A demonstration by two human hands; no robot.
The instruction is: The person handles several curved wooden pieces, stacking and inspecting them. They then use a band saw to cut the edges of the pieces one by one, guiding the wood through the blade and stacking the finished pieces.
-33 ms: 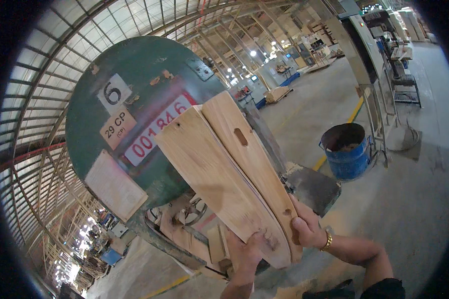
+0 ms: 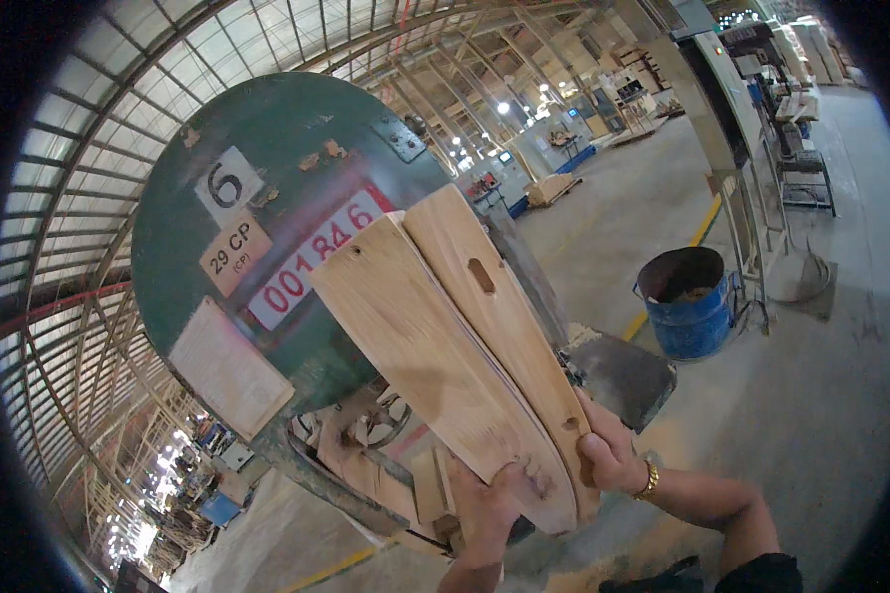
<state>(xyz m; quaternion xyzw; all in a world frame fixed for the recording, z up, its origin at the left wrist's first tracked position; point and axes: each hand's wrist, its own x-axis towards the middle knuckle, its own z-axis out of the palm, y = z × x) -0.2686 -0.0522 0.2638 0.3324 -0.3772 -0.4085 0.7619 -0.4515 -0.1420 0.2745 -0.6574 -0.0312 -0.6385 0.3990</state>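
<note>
Two pale wooden boards, curved at their lower ends, are held up side by side at a slant in front of me. The wider board [image 2: 415,346] has a small hole near its top corner and a dark knot low down. Against its right side lies the narrower board [image 2: 509,326], which has a long slot near the top and a smaller hole low down. My left hand [image 2: 483,499] is closed round the lower left edge of the wider board. My right hand [image 2: 613,457], with a gold band at the wrist, grips the narrower board's lower right edge, thumb on its face.
Close behind the boards stands a large green machine [image 2: 297,148] with a rounded housing, labels and a pinned paper sheet [image 2: 229,368]. A dark flat plate [image 2: 618,381] juts out right of the boards. Farther right are a blue drum [image 2: 690,321] and a metal stand [image 2: 752,217].
</note>
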